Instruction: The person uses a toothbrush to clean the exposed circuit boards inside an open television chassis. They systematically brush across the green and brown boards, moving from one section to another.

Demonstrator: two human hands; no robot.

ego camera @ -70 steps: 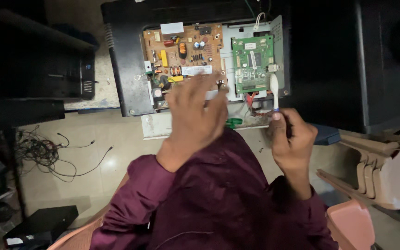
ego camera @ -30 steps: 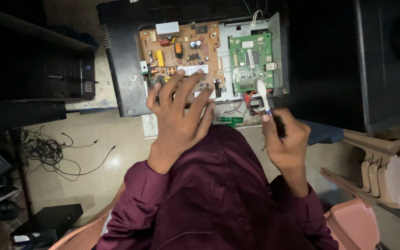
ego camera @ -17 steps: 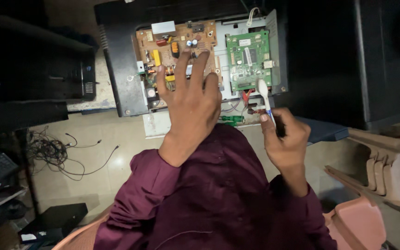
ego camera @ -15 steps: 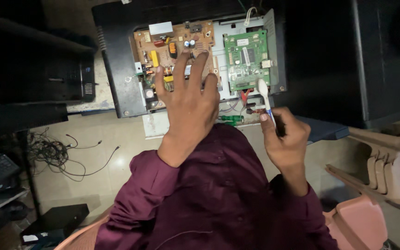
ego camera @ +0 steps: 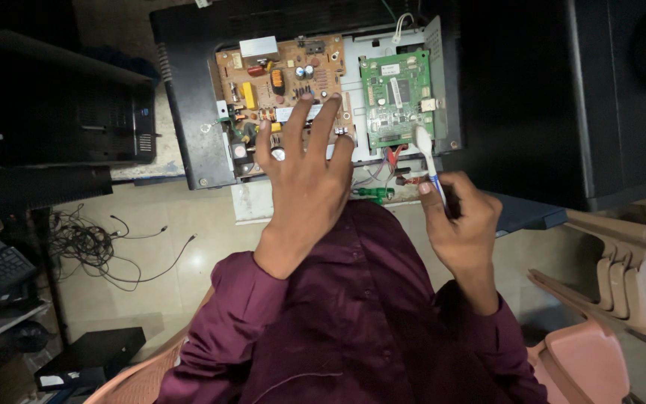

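The monitor (ego camera: pixel 188 97) lies back-open, its brown board (ego camera: pixel 263 82) and green board (ego camera: pixel 396 97) bared. The left hand (ego camera: pixel 304 187) is spread flat on the brown board, holding nothing. A toothbrush (ego camera: pixel 428 157) is gripped in the right hand (ego camera: pixel 461 221) below the green board. No cleaning result is discernible. Cables (ego camera: pixel 91 239) lie on the floor left of the monitor.

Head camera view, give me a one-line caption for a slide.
Left hand spread over a brown circuit board in an opened black device, right hand holding a white toothbrush beside the green board.
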